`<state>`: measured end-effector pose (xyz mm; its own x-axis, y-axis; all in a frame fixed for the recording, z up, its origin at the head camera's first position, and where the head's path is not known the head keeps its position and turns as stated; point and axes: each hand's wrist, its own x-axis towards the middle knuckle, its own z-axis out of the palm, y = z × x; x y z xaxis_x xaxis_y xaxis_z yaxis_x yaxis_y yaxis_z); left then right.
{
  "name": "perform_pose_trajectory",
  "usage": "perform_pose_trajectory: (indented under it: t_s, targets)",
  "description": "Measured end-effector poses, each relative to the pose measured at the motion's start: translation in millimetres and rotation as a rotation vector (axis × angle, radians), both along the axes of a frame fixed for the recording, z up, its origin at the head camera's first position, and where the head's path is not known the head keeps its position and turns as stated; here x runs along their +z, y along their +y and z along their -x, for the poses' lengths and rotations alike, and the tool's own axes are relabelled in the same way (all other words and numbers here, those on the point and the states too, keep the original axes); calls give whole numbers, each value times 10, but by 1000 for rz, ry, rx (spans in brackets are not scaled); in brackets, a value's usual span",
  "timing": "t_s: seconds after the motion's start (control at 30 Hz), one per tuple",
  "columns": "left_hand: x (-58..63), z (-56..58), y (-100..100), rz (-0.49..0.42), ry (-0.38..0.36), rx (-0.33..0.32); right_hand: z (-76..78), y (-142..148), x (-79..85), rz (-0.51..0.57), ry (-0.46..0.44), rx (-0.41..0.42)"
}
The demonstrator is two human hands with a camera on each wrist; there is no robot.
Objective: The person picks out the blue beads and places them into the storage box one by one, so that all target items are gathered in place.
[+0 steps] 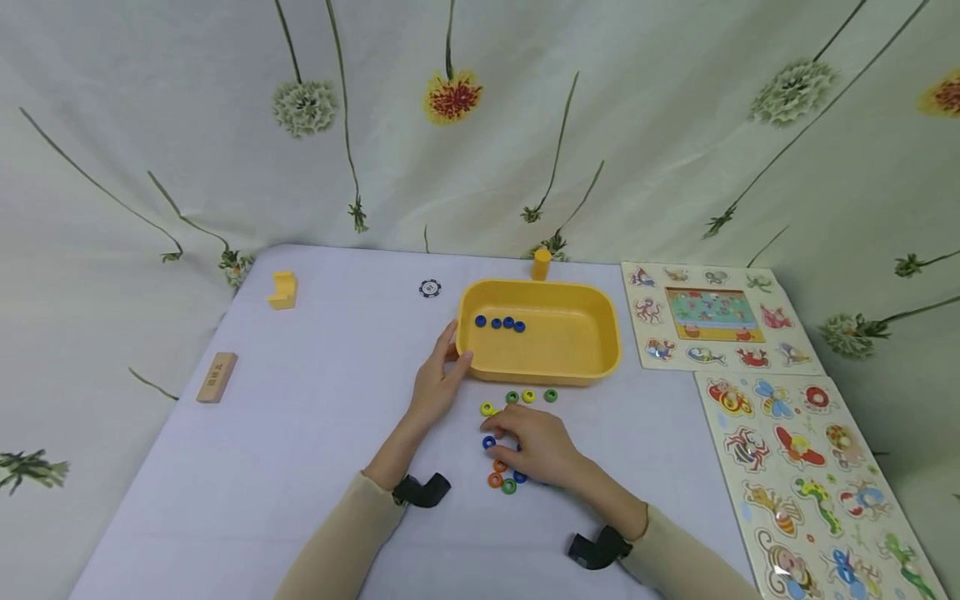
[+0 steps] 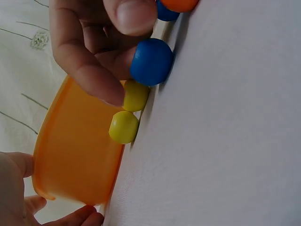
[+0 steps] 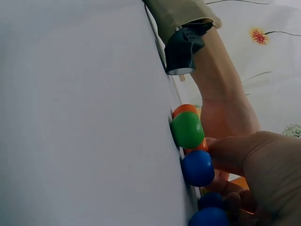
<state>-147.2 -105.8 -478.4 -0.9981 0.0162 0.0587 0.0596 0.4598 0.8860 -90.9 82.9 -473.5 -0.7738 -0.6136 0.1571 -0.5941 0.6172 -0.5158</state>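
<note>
My left hand (image 1: pixel 438 385) holds the left end of a yellow plastic tray (image 1: pixel 600 372), thumb at the near corner and fingers along the outer wall. Several blue beads (image 1: pixel 496 323) lie inside the tray. In front of it, my right hand (image 1: pixel 536 442) reaches over loose beads with fingers loosely bent. A blue bead (image 1: pixel 489 442) shows between its thumb and fingertips, apparently on the table; the left wrist view shows this blue bead (image 2: pixel 151 61) beside the fingers. Orange beads (image 1: pixel 495 480) and a green bead (image 1: pixel 508 486) lie nearer me. The palm hides part of the group.
Yellow beads (image 1: pixel 528 396) and green beads (image 1: pixel 551 395) lie along the tray's near side. A yellow cylinder (image 1: pixel 541 265) stands behind it. Picture boards (image 1: pixel 712 317) cover the right side. A poker chip (image 1: pixel 430 288), a yellow block (image 1: pixel 282 290) and a wooden block (image 1: pixel 217 377) lie left.
</note>
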Motion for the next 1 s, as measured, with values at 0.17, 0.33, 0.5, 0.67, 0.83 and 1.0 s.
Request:
perform_pose_trajectory:
  t_s: [0.17, 0.33, 0.5, 0.67, 0.83, 1.0]
  targets:
    - [-8, 1, -6, 4, 13, 4, 11, -38, -31, -69, 9, -8]
    - [-9, 0, -6, -4, 9, 3, 25, -8, 71, -1, 31, -18]
    - [-12, 3, -3, -7, 6, -2, 271, 142, 359, 154, 76, -112]
    - [-7, 3, -8, -6, -3, -1, 797, 330, 543, 125, 94, -261]
    - [-6, 2, -13, -8, -2, 4, 1208, 370, 506, -37, -46, -360]
    - [2, -5, -7, -13, -20, 13, 1421, 308, 417, -150, -127, -369]
